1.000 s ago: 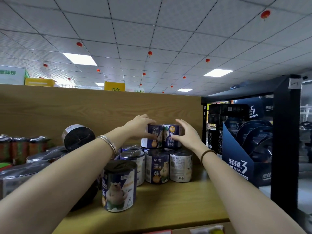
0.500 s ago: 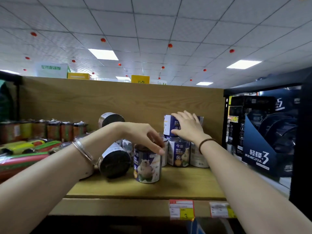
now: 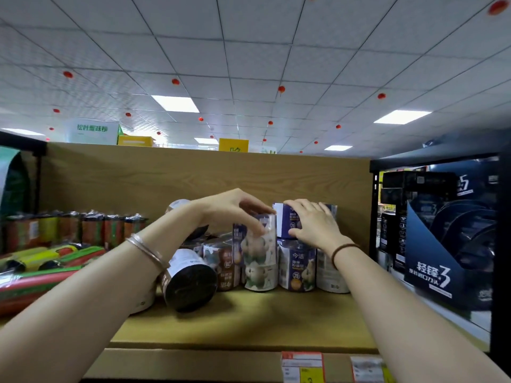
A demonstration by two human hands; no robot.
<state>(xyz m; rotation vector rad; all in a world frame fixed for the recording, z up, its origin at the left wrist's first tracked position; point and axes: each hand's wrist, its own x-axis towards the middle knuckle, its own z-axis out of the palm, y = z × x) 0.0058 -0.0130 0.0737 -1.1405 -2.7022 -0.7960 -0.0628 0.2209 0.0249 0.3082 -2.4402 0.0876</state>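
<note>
On a shop shelf [image 3: 249, 322], our left hand [image 3: 232, 211] grips the top of an upright bear-print roll [image 3: 262, 244] over the bottom row. Just to its right, our right hand [image 3: 312, 225] presses spread fingers against the stacked blue roll [image 3: 286, 221].

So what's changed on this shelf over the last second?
The left hand left the upper blue rolls, dropped to the bear-print roll at the front of the shelf, gripped it and lifted it up to the top of the bottom row, beside them. The right hand stayed on those upper rolls; the tipped black roll stayed lying.
</note>
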